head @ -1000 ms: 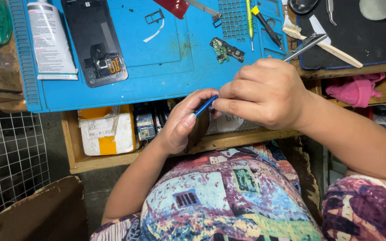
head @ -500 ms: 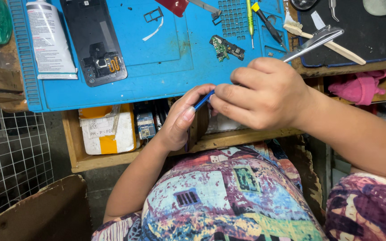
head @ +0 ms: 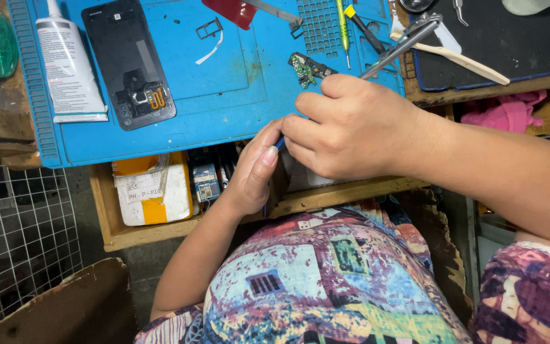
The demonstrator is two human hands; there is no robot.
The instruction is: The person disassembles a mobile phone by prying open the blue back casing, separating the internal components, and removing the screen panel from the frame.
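I see a small blue piece (head: 279,144) pinched where my two hands meet, just below the middle of the frame; only a sliver shows, so I cannot tell what it is. My left hand (head: 254,171) rises from below with thumb and fingers closed narrowly on it. My right hand (head: 351,127) comes in from the right, curled tight, gripping metal tweezers (head: 402,44) whose handle slants up toward the upper right; their tips are hidden by my fingers.

Under the hands sits an open wooden drawer (head: 116,232). It holds a white and yellow box (head: 154,191) at its left, then a small blue package (head: 204,181) and some dark items I cannot make out.

Above, the blue work mat (head: 224,76) carries a dark phone back (head: 128,64) lying open, a white tube (head: 68,70) in the upper left, a small green circuit board (head: 307,67) just above my right hand, and a yellow-handled screwdriver (head: 342,25). A pink cloth (head: 504,111) lies at the right.
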